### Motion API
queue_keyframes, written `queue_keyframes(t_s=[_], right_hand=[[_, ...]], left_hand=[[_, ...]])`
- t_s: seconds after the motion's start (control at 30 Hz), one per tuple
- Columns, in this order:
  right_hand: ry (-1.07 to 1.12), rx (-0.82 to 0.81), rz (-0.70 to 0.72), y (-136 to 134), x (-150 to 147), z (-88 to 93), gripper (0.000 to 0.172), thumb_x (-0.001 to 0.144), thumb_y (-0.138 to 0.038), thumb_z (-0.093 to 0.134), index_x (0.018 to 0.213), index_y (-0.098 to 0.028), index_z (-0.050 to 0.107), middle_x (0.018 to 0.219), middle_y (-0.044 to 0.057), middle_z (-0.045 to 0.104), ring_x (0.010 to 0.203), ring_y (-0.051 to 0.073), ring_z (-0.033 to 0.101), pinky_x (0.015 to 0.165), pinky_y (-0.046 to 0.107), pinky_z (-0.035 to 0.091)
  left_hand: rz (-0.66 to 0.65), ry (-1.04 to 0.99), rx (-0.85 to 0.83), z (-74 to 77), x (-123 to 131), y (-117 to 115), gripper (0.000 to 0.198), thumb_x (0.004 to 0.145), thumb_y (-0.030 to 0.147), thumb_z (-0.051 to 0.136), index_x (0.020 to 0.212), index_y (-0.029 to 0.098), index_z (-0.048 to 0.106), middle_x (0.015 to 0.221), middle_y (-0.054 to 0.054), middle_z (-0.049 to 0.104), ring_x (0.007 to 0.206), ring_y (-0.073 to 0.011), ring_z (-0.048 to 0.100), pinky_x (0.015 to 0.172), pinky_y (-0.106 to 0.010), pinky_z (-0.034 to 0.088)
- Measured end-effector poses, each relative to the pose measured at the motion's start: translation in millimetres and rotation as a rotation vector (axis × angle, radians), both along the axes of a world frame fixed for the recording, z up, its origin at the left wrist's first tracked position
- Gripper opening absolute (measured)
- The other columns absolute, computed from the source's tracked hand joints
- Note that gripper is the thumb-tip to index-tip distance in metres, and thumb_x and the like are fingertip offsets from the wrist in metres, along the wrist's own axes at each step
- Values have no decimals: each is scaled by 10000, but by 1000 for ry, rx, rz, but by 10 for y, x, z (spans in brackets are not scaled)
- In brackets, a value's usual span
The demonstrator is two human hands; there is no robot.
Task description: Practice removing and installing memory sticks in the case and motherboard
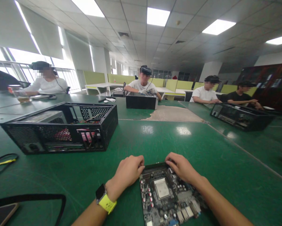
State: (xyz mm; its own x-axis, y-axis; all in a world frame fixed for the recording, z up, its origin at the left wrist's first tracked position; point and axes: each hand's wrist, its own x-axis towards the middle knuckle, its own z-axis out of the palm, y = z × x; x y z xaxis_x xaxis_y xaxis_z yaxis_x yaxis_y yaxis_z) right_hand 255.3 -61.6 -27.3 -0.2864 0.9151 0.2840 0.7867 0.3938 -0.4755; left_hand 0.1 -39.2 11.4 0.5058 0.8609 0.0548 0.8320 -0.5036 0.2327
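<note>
A motherboard lies flat on the green table in front of me, with a square silver processor near its middle. Along the board's far edge a long, thin, dark RAM stick stands on its edge. My left hand, wearing a watch with a yellow-green band, pinches the stick's left end. At the right end, the fingers of my right hand are closed on it too. How firmly it sits in its slot cannot be made out.
An open black computer case stands at left. Cables lie at the left edge, above a dark flat object. Across the table a person works at another case. A third case stands at right, near other people.
</note>
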Motion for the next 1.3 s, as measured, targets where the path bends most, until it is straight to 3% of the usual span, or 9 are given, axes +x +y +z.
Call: queue_keyframes(t_s=[0.5, 0.7, 0.83, 0.93, 1.0, 1.1, 1.17, 1.3], right_hand=[[32, -46, -28, 15, -4, -8, 157, 851, -245, 518, 907, -201, 658, 909, 44, 670, 861, 187, 600, 809, 312, 442], [-21, -116, -34, -150, -58, 272, 234, 849, -318, 538, 1008, -200, 664, 1003, 75, 671, 939, 221, 605, 853, 355, 457], [-262, -54, -94, -551, -353, 426, 502, 787, -447, 614, 1231, -216, 581, 1278, 126, 568, 1180, 357, 487, 998, 531, 363], [-374, 105, -18, -796, -742, 198, 605, 783, -492, 615, 1331, -268, 486, 1360, 97, 507, 1243, 380, 434, 990, 543, 396], [-430, 173, 64, -858, -987, -79, 498, 837, -412, 577, 1320, -332, 483, 1336, 61, 536, 1202, 358, 493, 912, 503, 478], [-488, 150, -6, -835, -1194, -408, 404, 887, -299, 507, 1284, -371, 509, 1358, 44, 510, 1189, 365, 505, 878, 521, 493], [-492, 39, -35, -793, -1200, -447, 442, 869, -345, 520, 1311, -348, 491, 1404, 75, 444, 1217, 401, 460, 901, 575, 457], [-428, -116, -71, -680, -897, -206, 639, 789, -508, 552, 1381, -313, 413, 1474, 92, 326, 1297, 414, 339, 1008, 586, 339]], left_hand=[[20, 24, 28, -59, 38, -34, 72, 788, 238, 494, 811, 235, 562, 761, -18, 640, 746, -202, 605, 599, -271, 364], [6, 0, 29, -60, 40, -27, 94, 768, 235, 509, 844, 252, 562, 794, -13, 657, 742, -205, 605, 579, -272, 351], [-17, -56, -6, -51, 17, -7, 114, 767, 261, 536, 873, 259, 577, 829, -2, 677, 784, -200, 607, 608, -268, 366], [-20, -77, -19, -42, -4, 6, 124, 784, 305, 546, 894, 262, 584, 827, 9, 688, 797, -199, 611, 619, -268, 373], [-12, -84, -26, -26, -7, 8, 131, 799, 329, 540, 898, 260, 590, 824, 11, 692, 776, -196, 617, 606, -267, 373], [9, -97, -11, 14, 3, -3, 142, 811, 340, 536, 902, 252, 600, 831, 6, 693, 758, -196, 620, 612, -275, 387], [7, -125, 21, 51, -1, -15, 138, 815, 325, 537, 899, 241, 608, 836, 1, 690, 788, -196, 619, 662, -286, 410], [18, -230, 192, 170, -124, 3, 172, 829, 313, 538, 961, 229, 610, 956, -18, 676, 924, -201, 593, 812, -317, 425]])
